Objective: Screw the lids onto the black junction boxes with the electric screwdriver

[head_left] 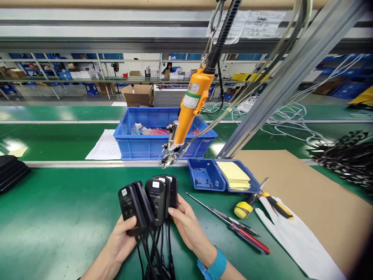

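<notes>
Black power adapters with small white labels and black cables stand side by side between my hands. My left hand (124, 233) is closed around the leftmost adapter (131, 208), and another leans right behind it. My right hand (186, 221) grips the group on the right, thumb and fingers on the edge of a black adapter (157, 202). Black cables (155, 252) hang from the adapters' lower ends toward the front edge of view. Just right of my right hand lie a red-handled screwdriver (250, 239) and a pen (243, 224).
An orange electric screwdriver (189, 105) hangs ahead, before a blue crate (142, 146). Small blue bins (206, 175) hold screws and yellow paper (234, 177). At right are a yellow-black screwdriver (244, 208), pliers (278, 206), a white glove (294, 237), cardboard (271, 163) and a slanted metal post (279, 93).
</notes>
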Tool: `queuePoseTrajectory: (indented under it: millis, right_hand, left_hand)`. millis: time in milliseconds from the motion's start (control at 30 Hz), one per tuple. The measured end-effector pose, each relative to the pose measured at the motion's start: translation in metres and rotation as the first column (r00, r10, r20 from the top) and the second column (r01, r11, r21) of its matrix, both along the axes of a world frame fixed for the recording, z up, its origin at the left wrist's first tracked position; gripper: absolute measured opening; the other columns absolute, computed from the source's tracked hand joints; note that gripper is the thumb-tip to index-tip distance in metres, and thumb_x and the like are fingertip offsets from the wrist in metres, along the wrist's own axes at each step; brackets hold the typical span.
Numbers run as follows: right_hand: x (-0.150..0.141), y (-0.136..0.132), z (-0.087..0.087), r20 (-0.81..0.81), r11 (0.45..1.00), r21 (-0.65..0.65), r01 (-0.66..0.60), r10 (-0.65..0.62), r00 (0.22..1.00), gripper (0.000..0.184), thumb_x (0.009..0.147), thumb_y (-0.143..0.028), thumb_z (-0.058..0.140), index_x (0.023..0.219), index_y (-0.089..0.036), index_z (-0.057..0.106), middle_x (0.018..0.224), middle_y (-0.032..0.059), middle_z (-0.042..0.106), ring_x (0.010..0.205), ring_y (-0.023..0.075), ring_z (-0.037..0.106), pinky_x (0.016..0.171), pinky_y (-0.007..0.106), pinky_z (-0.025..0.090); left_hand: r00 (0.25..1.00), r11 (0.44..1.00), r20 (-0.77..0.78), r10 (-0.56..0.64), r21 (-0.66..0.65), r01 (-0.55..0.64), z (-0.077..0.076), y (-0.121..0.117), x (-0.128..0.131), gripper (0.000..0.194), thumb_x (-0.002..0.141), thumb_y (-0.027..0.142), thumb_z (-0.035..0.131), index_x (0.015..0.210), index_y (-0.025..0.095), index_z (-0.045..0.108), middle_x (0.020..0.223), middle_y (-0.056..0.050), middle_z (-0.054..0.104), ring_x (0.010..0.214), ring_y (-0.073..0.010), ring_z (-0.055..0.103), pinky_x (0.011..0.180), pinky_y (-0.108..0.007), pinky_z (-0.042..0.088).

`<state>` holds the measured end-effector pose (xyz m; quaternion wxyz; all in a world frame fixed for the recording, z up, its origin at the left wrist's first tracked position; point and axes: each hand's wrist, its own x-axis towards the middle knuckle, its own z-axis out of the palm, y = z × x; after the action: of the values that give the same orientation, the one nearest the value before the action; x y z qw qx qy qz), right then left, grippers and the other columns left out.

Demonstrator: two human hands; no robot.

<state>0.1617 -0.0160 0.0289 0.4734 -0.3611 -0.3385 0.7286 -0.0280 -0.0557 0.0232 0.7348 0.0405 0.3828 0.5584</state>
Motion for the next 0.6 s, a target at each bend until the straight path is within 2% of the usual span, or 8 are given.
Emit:
queuePoseTrajectory:
  millis: [133,267,367,500,600]
  right_hand:
    - [-0.0006,0.0004,-0.0013,-0.011,1.000,-0.022,0.001,-0.001,1.000,0.049,0.074,-0.026,0.071,0.122,-0.023,0.060,0.128,0.0060,0.062,0.123,0.0260,0.052,0.113,0.045,0.033]
    - [-0.0006,0.0003,-0.0002,0.000,1.000,-0.020,0.004,-0.004,1.000,0.050,0.074,-0.028,0.073,0.122,-0.024,0.060,0.129,0.0052,0.061,0.126,0.0254,0.050,0.114,0.043,0.033]
    - [-0.0005,-0.0003,0.0005,0.022,1.000,-0.009,0.008,-0.008,1.000,0.049,0.075,-0.028,0.073,0.122,-0.025,0.061,0.130,0.0050,0.061,0.126,0.0250,0.049,0.113,0.042,0.034]
    - [0.0001,-0.0001,-0.0008,-0.047,1.000,-0.003,0.015,-0.015,0.999,0.043,0.081,-0.028,0.065,0.124,-0.026,0.061,0.127,0.0044,0.063,0.120,0.0254,0.053,0.106,0.042,0.040]
    - [0.0007,0.0002,-0.0019,-0.071,1.000,0.009,0.024,-0.023,0.997,0.043,0.080,-0.024,0.063,0.123,-0.026,0.062,0.122,0.0038,0.065,0.117,0.0251,0.054,0.101,0.040,0.043]
  left_hand:
    - [1.000,0.999,0.013,0.020,-0.029,-0.020,-0.0004,-0.0011,0.0005,0.064,0.042,0.018,0.095,0.102,0.018,0.072,0.082,-0.002,0.074,0.073,-0.0205,0.070,0.064,-0.025,0.057]
    - [1.000,0.999,0.014,0.021,-0.045,-0.020,-0.0010,-0.0011,0.0010,0.070,0.042,0.017,0.095,0.107,0.017,0.071,0.086,-0.004,0.075,0.076,-0.0207,0.070,0.068,-0.026,0.058]
    - [1.000,0.999,0.012,0.005,-0.039,-0.004,-0.0014,0.0000,0.0009,0.066,0.043,0.017,0.095,0.105,0.016,0.072,0.085,-0.005,0.075,0.072,-0.0194,0.070,0.067,-0.025,0.058]
    - [1.000,0.999,0.016,-0.001,-0.050,0.001,-0.0019,0.0001,-0.0002,0.064,0.039,0.017,0.095,0.100,0.016,0.073,0.080,-0.004,0.075,0.070,-0.0192,0.070,0.067,-0.025,0.059]
    - [0.999,0.999,0.034,-0.003,-0.053,0.005,-0.0024,-0.0012,-0.0014,0.061,0.038,0.016,0.094,0.095,0.016,0.074,0.075,-0.004,0.074,0.068,-0.0188,0.070,0.065,-0.024,0.059]
